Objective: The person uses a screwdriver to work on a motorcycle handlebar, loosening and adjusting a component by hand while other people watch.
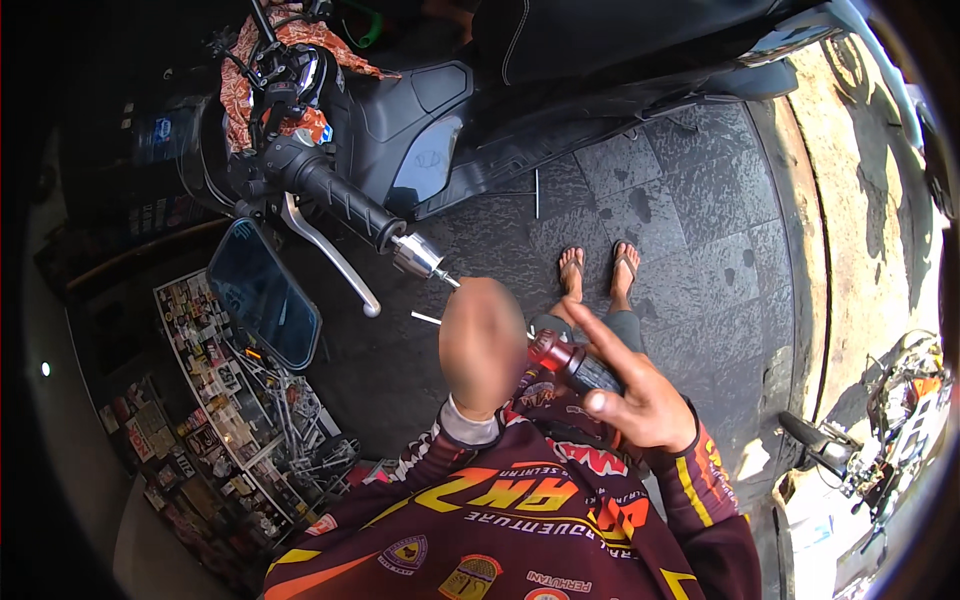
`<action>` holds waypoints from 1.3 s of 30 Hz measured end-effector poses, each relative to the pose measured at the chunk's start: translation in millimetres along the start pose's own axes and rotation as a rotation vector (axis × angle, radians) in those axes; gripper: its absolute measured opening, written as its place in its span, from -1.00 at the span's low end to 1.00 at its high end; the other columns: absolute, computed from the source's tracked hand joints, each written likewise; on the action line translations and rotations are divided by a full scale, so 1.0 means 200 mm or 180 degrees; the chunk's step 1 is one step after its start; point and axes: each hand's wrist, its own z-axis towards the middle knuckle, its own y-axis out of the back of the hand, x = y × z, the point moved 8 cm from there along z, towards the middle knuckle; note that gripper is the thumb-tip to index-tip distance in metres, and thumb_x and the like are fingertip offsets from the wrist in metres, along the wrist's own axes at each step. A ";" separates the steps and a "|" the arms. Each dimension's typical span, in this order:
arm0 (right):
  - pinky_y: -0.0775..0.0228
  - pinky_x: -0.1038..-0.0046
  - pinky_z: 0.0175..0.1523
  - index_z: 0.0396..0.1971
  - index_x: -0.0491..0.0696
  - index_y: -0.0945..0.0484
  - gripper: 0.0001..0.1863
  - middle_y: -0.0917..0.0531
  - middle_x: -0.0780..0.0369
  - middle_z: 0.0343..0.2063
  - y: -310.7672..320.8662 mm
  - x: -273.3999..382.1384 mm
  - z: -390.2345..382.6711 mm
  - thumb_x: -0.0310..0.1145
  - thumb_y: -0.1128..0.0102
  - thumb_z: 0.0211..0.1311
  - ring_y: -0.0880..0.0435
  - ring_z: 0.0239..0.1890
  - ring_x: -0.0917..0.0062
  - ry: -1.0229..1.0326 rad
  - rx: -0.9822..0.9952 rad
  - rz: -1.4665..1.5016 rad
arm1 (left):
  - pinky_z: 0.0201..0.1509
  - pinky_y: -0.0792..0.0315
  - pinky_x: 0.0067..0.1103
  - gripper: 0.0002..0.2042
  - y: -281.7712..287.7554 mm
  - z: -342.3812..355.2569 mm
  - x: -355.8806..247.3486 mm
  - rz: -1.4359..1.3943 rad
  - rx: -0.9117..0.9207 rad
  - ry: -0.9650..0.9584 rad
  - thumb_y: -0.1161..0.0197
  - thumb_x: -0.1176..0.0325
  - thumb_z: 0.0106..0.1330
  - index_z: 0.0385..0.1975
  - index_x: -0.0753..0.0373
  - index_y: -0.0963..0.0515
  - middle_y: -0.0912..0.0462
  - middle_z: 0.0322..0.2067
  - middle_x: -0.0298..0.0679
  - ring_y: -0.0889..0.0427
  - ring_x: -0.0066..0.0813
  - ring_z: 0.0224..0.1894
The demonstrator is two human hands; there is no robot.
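A scooter's black ribbed handlebar grip [345, 203] slants toward me and ends in a silver bar-end weight [416, 254]. From that weight a thin metal rod [449, 279] runs to my left hand [483, 345]. The hand is closed on what looks like a T-handle wrench [426, 318], whose crossbar pokes out on its left side. Blur hides the fingers themselves. My right hand [640, 393] is closed loosely round a dark ribbed grip with a red metallic end [562, 357], its index finger stretched out. Below the handlebar hangs a silver brake lever [332, 258].
Left of the lever is a scooter mirror [265, 293]. A sticker-covered rack [225, 385] with metal tools stands at lower left. An orange patterned cloth [300, 35] drapes over the handlebar. My sandaled feet [597, 268] stand on dark tiles [700, 300]. Motorcycle parts [880, 450] lie at right.
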 end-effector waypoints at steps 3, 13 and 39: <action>-0.33 0.63 -0.42 0.36 -0.11 -0.06 -0.25 -0.62 0.18 -0.39 -0.05 -0.12 -0.09 -0.07 -0.08 0.29 -0.50 -0.59 0.67 -0.0519 -0.0126 0.2163 | -0.69 0.08 -0.77 -0.69 0.01 0.01 0.00 0.0108 -0.0131 -0.0103 0.17 0.09 0.50 -0.40 0.16 -0.30 -0.13 -0.62 -0.45 0.02 -0.78 -0.71; -0.39 0.46 0.04 0.19 -0.15 -0.34 -0.48 -0.55 0.07 -0.02 -0.06 -0.03 -0.07 -0.42 -0.18 0.22 -0.62 -0.13 0.29 -0.0221 -0.0465 -0.0320 | -0.69 0.07 -0.76 -0.68 0.02 0.01 0.00 -0.0061 0.0050 -0.0214 0.18 0.08 0.50 -0.40 0.17 -0.30 -0.11 -0.62 -0.45 0.02 -0.77 -0.71; -0.04 0.69 -0.56 0.21 -0.19 -0.22 -0.45 -0.27 0.44 -0.71 -0.13 -0.29 -0.06 -0.20 -0.05 0.35 -0.20 -0.71 0.80 -0.0952 0.0068 0.2646 | -0.74 0.07 -0.77 -0.58 0.05 0.04 -0.02 -0.0101 -0.0293 -0.0075 0.19 -0.03 0.47 -0.10 0.24 -0.36 -0.28 -0.53 -0.40 -0.06 -0.78 -0.73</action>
